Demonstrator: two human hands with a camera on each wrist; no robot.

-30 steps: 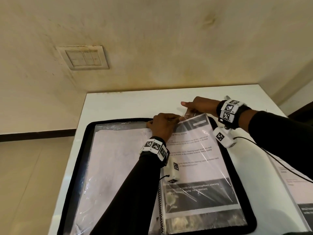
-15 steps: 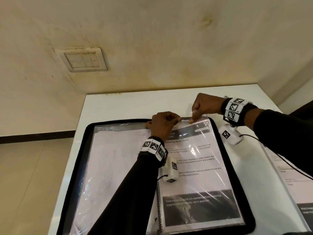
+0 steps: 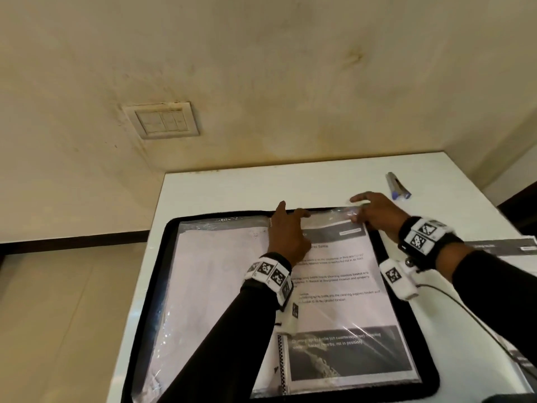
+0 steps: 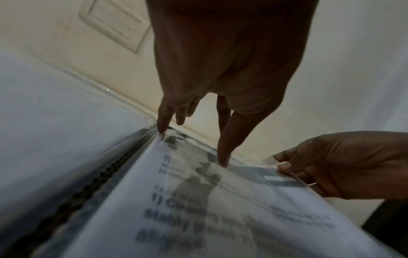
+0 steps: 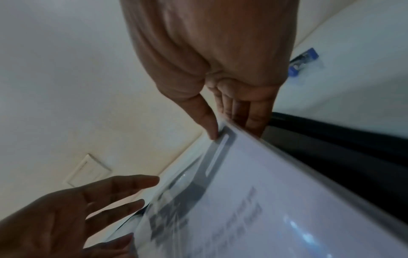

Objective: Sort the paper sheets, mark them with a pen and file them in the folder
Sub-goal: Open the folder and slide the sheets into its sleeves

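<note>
Since 0.5 s ago: both hands dropped their pinch on the sleeve's top edge, and the printed sheet (image 3: pixel 340 274) now sits fully inside the clear sleeve (image 3: pixel 334 219). Left hand (image 3: pixel 287 234) is flat with fingers spread and straight, tips pressing the sleeve top near the folder spine. Right hand (image 3: pixel 374 213) is at the sleeve's 1 o'clock corner, thumb on top and fingers under the plastic edge, holding it lightly. Folder (image 3: pixel 162 271) lies open on the white desk (image 3: pixel 220 190). Pen (image 3: pixel 398 186) lies on the desk at 1 o'clock from the folder, apart from the right hand. More sheets (image 3: pixel 499 245) lie at the desk's 3 o'clock edge.
</note>
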